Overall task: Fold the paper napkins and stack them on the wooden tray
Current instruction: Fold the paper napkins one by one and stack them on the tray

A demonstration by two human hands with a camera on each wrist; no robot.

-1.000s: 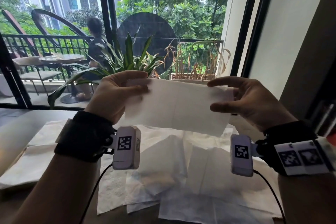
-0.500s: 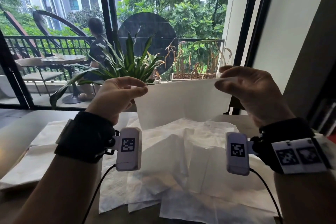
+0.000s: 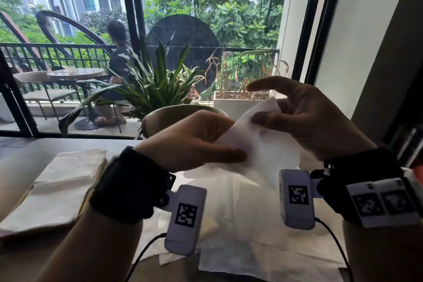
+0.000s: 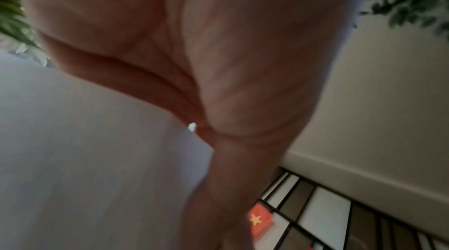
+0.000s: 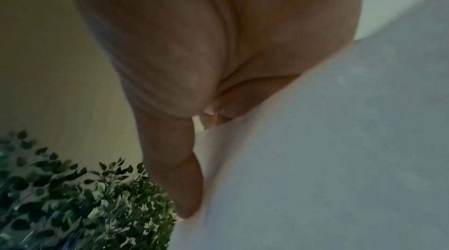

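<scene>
A white paper napkin (image 3: 261,144) is held in the air over the table, doubled over between both hands. My left hand (image 3: 233,139) pinches its left end, thumb on the near side. My right hand (image 3: 267,117) holds the right end with the thumb pressed on the paper and the index finger lifted free above it. In the left wrist view the left hand (image 4: 243,62) lies against the napkin (image 4: 97,158). In the right wrist view the right thumb (image 5: 184,187) lies along the napkin (image 5: 328,158). A stack of folded napkins (image 3: 66,181) lies at the left on the tray (image 3: 99,173), of which only an edge shows.
Several loose unfolded napkins (image 3: 247,231) overlap on the table (image 3: 20,167) under my hands. A rounded chair back (image 3: 174,117) and a potted plant (image 3: 155,84) stand beyond the table's far edge, before the window. A wall (image 3: 366,52) runs along the right.
My hands have come down and close together, bringing the napkin's two ends toward each other from its spread-out state. My right index finger has lifted off the paper.
</scene>
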